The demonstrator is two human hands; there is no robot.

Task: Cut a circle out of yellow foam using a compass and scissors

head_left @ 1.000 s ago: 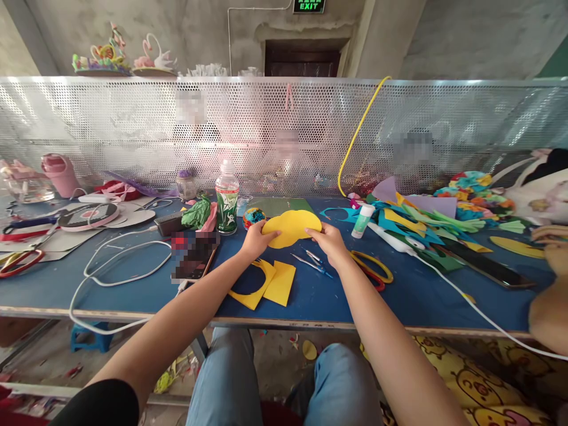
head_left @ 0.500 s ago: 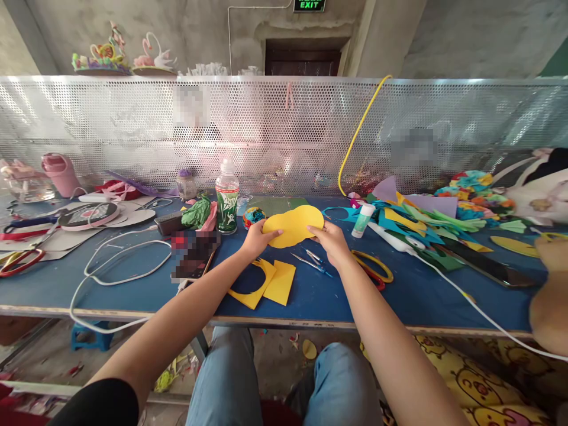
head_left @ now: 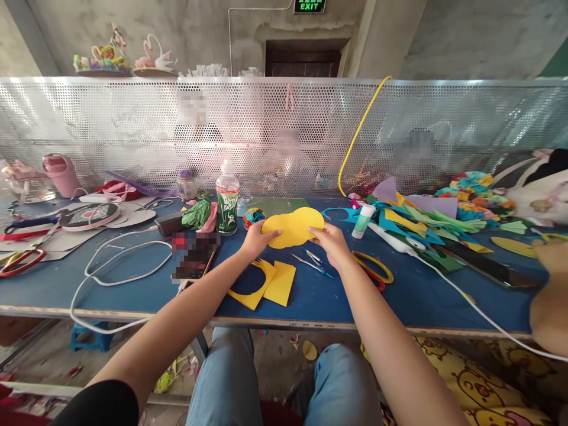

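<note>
Both my hands hold up a yellow foam cut-out (head_left: 293,227) made of overlapping round shapes, just above the blue table (head_left: 133,278). My left hand (head_left: 256,239) pinches its left edge. My right hand (head_left: 331,241) pinches its right edge. Yellow foam scraps (head_left: 266,283) with a round hole cut out lie below the left hand. Small blue-handled tweezers (head_left: 313,261) lie beside the right hand, and yellow-handled scissors (head_left: 373,270) lie to its right.
A green-labelled bottle (head_left: 226,197), a phone (head_left: 194,256), a white cable (head_left: 119,260) and tape rolls (head_left: 89,215) are on the left. A glue stick (head_left: 362,220) and coloured foam pieces (head_left: 421,222) crowd the right. Another person's hand (head_left: 550,254) shows at the far right. A perforated metal screen (head_left: 284,130) backs the table.
The yellow cut-out has risen slightly and shifted a little; both hands stay on its edges. The other person's hand at the far right has moved.
</note>
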